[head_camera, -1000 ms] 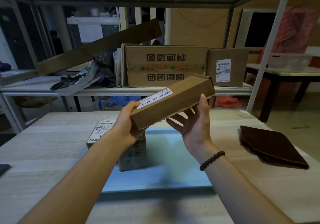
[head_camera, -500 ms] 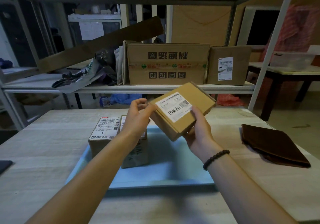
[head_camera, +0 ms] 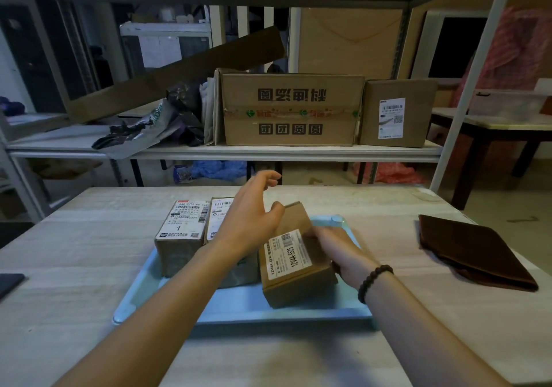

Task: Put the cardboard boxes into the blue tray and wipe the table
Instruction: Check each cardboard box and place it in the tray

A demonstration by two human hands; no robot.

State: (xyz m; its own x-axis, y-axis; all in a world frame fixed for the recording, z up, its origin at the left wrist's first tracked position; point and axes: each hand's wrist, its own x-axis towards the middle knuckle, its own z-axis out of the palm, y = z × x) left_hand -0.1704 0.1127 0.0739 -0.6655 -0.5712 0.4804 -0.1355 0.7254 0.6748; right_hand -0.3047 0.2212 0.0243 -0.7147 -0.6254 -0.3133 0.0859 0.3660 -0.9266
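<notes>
Right fingers: pressed flat against the right side of the third box [head_camera: 294,259]; fingertips blurred, so the exact grip could not be told.
Right hand [head_camera: 334,249]: lay against the box from the right, palm toward it; a dark bead bracelet [head_camera: 373,280] sat on the wrist.
Left fingers: spread and slightly curled, raised above the boxes; only the thumb tip touched the far top edge of the third box.
Left hand [head_camera: 251,222]: open, gripping nothing, held over the middle box [head_camera: 219,216].
Third box: long brown carton, white label facing up, stood in the blue tray [head_camera: 298,312], slightly askew, close against the middle box on its left.
Middle box: in the tray, largely hidden by the left wrist; white label on top.
Left box [head_camera: 182,237]: in the tray at its left end, touching the middle box; label with a "1" on top.
Blue tray: flat on the table [head_camera: 74,252], near centre, its right part bare.
Brown cloth [head_camera: 469,249]: folded, on the table to the right, well apart from the tray.
Dark flat object [head_camera: 9,282]: at the table's left edge, cut off by the frame.
Shelf [head_camera: 268,150] behind the table: held two large cartons [head_camera: 289,108] and crumpled bags.
</notes>
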